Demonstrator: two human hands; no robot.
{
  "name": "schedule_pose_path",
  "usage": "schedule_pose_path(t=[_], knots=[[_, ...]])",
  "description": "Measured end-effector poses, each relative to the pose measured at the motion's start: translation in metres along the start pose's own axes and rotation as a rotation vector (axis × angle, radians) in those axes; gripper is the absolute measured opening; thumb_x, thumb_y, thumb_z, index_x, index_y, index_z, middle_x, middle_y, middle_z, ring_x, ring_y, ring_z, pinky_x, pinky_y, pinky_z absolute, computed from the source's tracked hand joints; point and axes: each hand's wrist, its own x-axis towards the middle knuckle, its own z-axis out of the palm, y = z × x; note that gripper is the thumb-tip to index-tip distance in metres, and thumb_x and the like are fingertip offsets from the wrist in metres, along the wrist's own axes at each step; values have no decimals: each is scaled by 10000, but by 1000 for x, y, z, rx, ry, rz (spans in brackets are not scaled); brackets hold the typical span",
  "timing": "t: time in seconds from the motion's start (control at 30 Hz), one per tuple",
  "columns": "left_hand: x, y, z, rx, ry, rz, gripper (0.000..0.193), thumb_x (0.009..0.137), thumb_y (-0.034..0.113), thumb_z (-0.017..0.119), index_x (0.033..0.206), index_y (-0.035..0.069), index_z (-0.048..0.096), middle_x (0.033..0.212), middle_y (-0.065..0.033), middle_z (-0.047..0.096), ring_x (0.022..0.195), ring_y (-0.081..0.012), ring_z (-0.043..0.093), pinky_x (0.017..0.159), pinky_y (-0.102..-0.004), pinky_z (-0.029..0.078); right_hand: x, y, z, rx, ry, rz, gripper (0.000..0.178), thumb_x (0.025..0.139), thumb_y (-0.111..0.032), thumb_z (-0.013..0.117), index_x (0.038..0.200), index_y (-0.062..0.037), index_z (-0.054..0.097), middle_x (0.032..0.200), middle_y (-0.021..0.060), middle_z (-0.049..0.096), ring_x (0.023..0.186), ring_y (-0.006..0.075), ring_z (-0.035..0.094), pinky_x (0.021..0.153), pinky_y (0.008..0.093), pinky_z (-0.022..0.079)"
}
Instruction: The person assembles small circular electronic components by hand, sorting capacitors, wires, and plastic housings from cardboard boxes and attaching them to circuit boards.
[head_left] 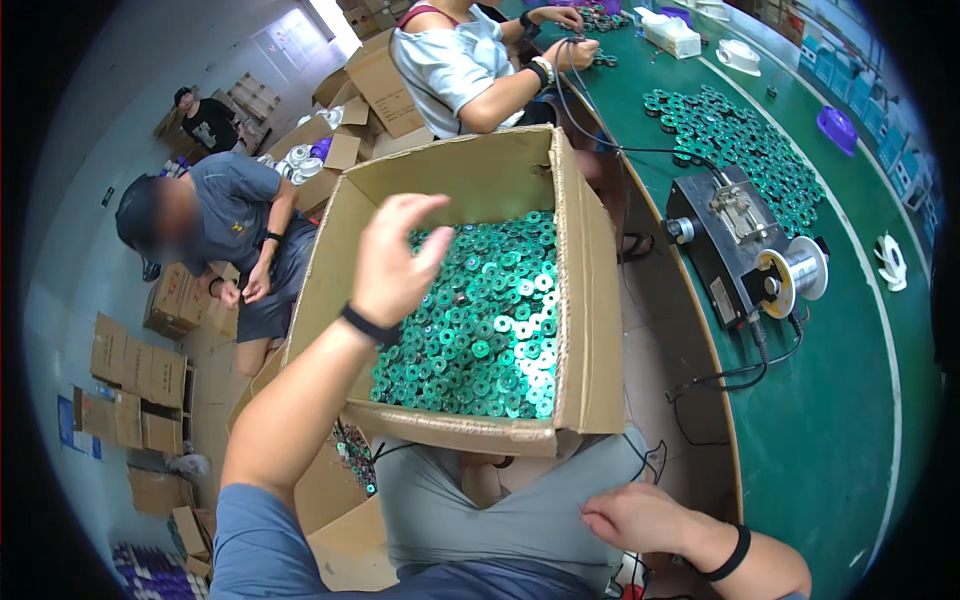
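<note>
A large cardboard box (pixel 584 300) stands in front of me, holding a deep heap of small green ring-shaped circuit boards (pixel 480 330). Over the heap's left side hovers my left hand (pixel 395 255), thumb and fingers apart, with nothing visible between them. Below the box, my right hand (pixel 640 515) is beside my thigh in grey shorts. Its fingers are curled together, and whatever they may hold is hidden. Both wrists wear black bands.
At right, a green workbench (pixel 820 400) carries a black soldering machine (pixel 730 240), a solder wire spool (pixel 795 275), many green boards (pixel 740 150) and a purple part (pixel 837 130). One co-worker (pixel 460 70) works at the bench; another (pixel 230 210) sits left among cartons. Cables hang between box and bench.
</note>
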Motion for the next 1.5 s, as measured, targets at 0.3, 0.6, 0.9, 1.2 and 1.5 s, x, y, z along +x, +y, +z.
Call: schedule_pose_path(t=[0.3, 0.6, 0.9, 1.2, 1.5], knots=[[-197, 148, -132, -664, -347, 49, 384, 842, 125, 747, 1211, 47, 673, 1118, -94, 668, 979, -292, 651, 866, -373, 524, -6, -57, 28, 2, 86, -246, 137, 890, -153, 643, 887, -27, 698, 791, 126, 680, 705, 326, 674, 668, 394, 557], [-326, 161, -77, -727, -128, -36, 235, 805, 119, 746, 995, 26, 646, 988, -90, 622, 891, -300, 615, 778, -399, 509, 6, -139, 48, 319, -197, 83, 117, 960, -47, 604, 910, 9, 694, 717, 22, 661, 636, 100, 595, 571, 263, 466], [-368, 97, -141, -644, 120, -408, 74, 861, 65, 702, 924, 26, 696, 894, -111, 664, 791, -281, 655, 690, -359, 525, 52, -141, 64, 179, 216, -156, 233, 993, -50, 544, 1215, 2, 592, 1050, 17, 615, 943, 101, 548, 853, 238, 443], [-471, -125, -354, 418, 822, -1023, 476, 872, 136, 715, 1312, 40, 561, 1150, -177, 665, 983, -238, 665, 863, -368, 539, 41, -107, 46, 384, 217, 45, 194, 986, -34, 555, 1162, 8, 624, 1073, 39, 644, 1003, 130, 581, 932, 269, 452], [-599, -224, -224, -39, 521, -1150, 725, 865, 220, 752, 1465, 17, 397, 1434, -166, 494, 1332, -274, 469, 1092, -403, 409, 21, -99, 43, 107, 692, -57, 184, 872, -59, 626, 1039, 6, 668, 977, 155, 664, 906, 268, 665, 808, 335, 540]])
